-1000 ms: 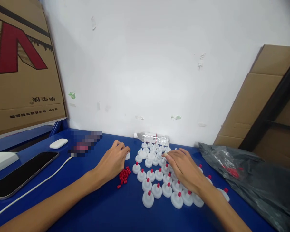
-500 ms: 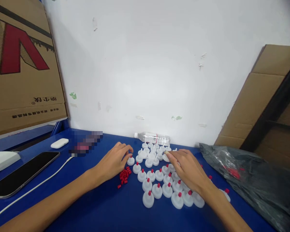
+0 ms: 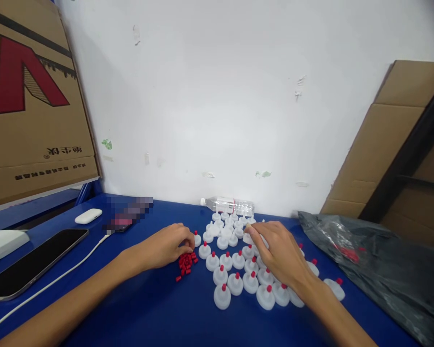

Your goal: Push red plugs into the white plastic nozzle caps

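My left hand (image 3: 173, 245) is curled, its thumb and fingertips together at the upper edge of a pile of small red caps (image 3: 185, 263). Whatever lies between those fingertips is hidden. My right hand (image 3: 275, 248) reaches over the white spouted lids, thumb and forefinger pinched at the top of one white lid (image 3: 246, 238). Nearer me stand several white lids with red caps on their spouts (image 3: 222, 297); part of this group is covered by my right hand and forearm. Behind them, white lids with bare spouts (image 3: 223, 242) are crowded together.
A clear plastic bottle (image 3: 226, 206) lies against the wall behind the lids. At left are a phone (image 3: 36, 262), a white cable (image 3: 68, 275) and a white case (image 3: 88, 216). A grey plastic bag (image 3: 376, 274) lies at right, near leaning cardboard (image 3: 379, 140).
My left hand has moved down from beside the leftmost white lid to the red cap pile, its fingers closing in. My right hand has barely shifted. The view has tilted slightly.
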A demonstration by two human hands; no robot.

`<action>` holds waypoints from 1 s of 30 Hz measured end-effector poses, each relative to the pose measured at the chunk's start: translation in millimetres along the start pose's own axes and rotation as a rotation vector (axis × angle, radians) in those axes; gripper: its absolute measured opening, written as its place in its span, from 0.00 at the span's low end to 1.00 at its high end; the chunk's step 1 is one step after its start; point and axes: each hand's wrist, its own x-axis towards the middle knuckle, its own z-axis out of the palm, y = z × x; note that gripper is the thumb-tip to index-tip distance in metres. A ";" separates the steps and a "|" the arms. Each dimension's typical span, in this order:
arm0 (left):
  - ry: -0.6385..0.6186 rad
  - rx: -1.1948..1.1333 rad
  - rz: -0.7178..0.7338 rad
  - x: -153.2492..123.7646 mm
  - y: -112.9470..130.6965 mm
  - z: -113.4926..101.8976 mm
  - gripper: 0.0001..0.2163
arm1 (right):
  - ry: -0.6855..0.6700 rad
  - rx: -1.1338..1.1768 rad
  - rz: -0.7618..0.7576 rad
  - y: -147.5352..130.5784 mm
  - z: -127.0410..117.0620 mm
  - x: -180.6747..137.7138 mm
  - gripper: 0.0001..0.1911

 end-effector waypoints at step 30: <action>0.473 -0.420 0.185 -4.4 39.1 34.2 0.06 | -0.049 0.193 -0.242 -30.7 13.7 -10.0 0.25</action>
